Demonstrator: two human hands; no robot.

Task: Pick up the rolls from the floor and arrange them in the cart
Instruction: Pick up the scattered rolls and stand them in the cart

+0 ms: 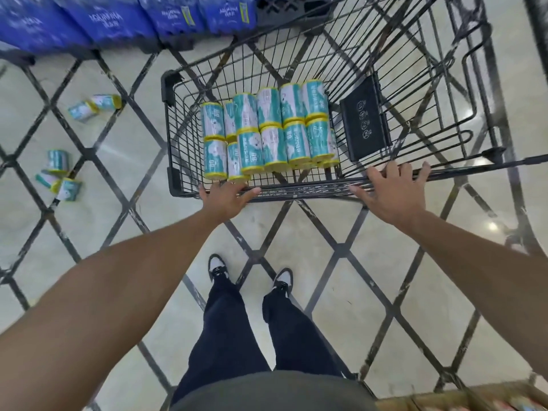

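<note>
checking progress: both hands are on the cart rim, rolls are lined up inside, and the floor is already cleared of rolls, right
Not quite. The head view shows both hands, left hand and right hand, at the cart rim, and rolls in the cart lined up, but the floor is not cleared: rolls on the floor still lie to the left, with more nearer.

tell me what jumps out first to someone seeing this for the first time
The teal-and-yellow rolls packed in two neat rows in the black wire shopping cart catch the eye first. Both hands are at the cart's near rim, the left hand at its left corner and the right hand spread further right. Next come the stray rolls on the floor to the left, a pair further off and a cluster of three nearer.
</note>
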